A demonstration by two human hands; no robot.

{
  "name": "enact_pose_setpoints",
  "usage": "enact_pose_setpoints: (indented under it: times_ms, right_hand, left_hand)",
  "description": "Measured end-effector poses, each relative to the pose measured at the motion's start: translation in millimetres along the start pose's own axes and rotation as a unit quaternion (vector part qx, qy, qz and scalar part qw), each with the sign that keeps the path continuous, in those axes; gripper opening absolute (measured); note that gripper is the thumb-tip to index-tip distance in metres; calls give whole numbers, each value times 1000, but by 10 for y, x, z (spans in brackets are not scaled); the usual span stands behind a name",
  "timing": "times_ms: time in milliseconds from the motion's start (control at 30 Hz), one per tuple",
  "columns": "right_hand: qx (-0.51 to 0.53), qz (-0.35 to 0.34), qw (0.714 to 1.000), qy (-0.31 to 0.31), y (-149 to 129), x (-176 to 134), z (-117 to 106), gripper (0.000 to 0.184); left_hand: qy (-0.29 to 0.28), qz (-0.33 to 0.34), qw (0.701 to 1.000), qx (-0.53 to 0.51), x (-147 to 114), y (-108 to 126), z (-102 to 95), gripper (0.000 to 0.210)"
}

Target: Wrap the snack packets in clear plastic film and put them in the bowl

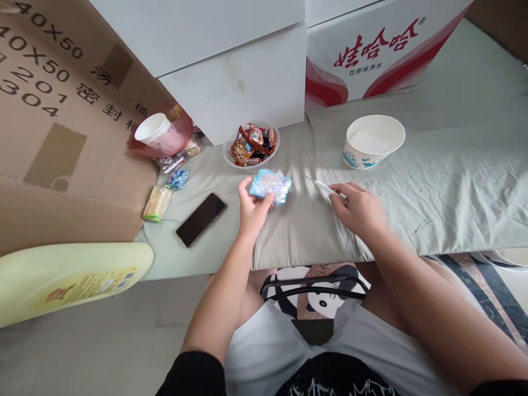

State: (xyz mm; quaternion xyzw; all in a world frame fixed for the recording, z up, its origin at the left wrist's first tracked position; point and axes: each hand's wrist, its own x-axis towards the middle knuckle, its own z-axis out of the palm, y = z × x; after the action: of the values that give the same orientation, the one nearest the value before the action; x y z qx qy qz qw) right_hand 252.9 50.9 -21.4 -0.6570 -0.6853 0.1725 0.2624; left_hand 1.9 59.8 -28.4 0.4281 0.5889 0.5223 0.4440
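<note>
Between the thumb and fingers of my left hand is a small blue and clear plastic packet, held just above the cloth. What is inside it is hard to make out. My right hand is closed on a slim white-handled tool with a thin pointed tip. That tip points left toward the packet, with a gap between them. Behind the packet stands a clear plastic bowl full of brown-wrapped snacks. A white paper tub with blue print stands beyond my right hand.
A dark phone lies left of my left hand. Wrapped snacks and a reddish bowl holding a white cup sit by the cardboard box. White boxes line the back. A yellow-green bottle juts in at left.
</note>
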Motion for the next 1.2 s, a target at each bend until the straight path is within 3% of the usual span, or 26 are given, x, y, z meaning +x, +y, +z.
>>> enact_pose_setpoints:
  times_ms: [67,167,233,333,433,533,600,733,867,933,1067,1200]
  right_hand:
    - [-35,18,999,16,52,31,-4,32]
    - [-64,-2,997,43,78,55,16,31]
    - [-73,-23,995,58,63,53,35,31]
    - [-62,-63,995,53,19,38,70,31]
    - [-36,-111,992,38,-19,22,117,29]
    - [-12,-140,990,18,-46,9,164,29]
    - [17,-152,988,0,-69,-2,186,29]
    - [105,-171,979,-40,-143,-29,193,36]
    - [140,-166,972,-93,-208,-43,182,48]
    - [148,-160,972,-91,-216,-40,181,41]
    - [169,-145,974,-49,-199,-22,160,19]
    - [178,-89,980,15,-152,12,90,13]
  left_hand:
    - [-30,22,993,108,-82,25,-6,59]
    - [2,104,956,275,-165,63,-46,40]
    - [17,149,937,317,-177,75,-72,42]
    - [-29,170,928,331,-159,67,-63,47]
    - [-45,166,934,313,-142,52,-8,30]
    - [-13,153,955,255,-125,48,22,7]
    - [5,124,973,196,-113,55,13,9]
    - [5,-15,1000,9,-97,110,-19,20]
    - [-50,-125,980,-143,-86,184,-10,19]
    - [-44,-125,981,-143,-74,195,-7,18]
    - [25,-83,992,-94,-34,153,-49,18]
    - [73,-51,996,-7,0,108,-134,29]
